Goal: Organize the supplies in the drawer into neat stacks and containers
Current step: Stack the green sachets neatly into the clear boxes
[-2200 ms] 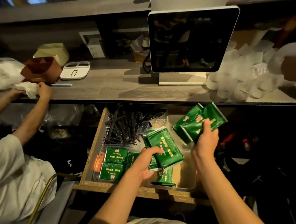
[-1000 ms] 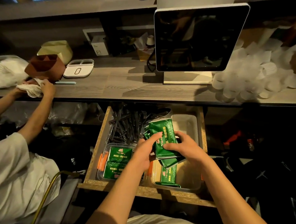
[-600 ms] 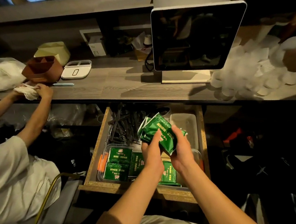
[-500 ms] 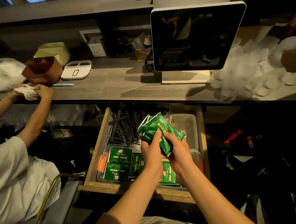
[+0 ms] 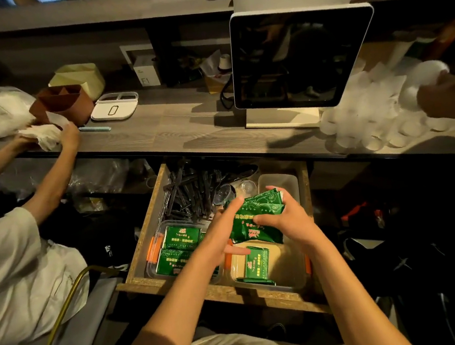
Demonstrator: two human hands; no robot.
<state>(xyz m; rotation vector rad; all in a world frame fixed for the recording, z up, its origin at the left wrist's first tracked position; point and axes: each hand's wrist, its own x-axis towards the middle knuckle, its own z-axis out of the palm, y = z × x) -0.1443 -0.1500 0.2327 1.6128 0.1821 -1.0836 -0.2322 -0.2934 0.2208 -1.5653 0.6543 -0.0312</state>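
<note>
Under the counter (image 5: 161,128), the drawer (image 5: 148,224) stands open. Both hands, left (image 5: 221,238) and right (image 5: 283,219), grip a sheaf of green packets (image 5: 255,217) above the right tub (image 5: 285,264). Best square the edges first, then lay them flat beside the lone packet (image 5: 256,262).

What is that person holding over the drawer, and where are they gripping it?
A bundle of green packets, held between both hands: the left hand at its left edge, the right hand around its right side.

2 clear containers (image 5: 297,276), 1 drawer (image 5: 145,252), 1 screen (image 5: 301,56), 3 loose green pkts (image 5: 181,236)
</note>
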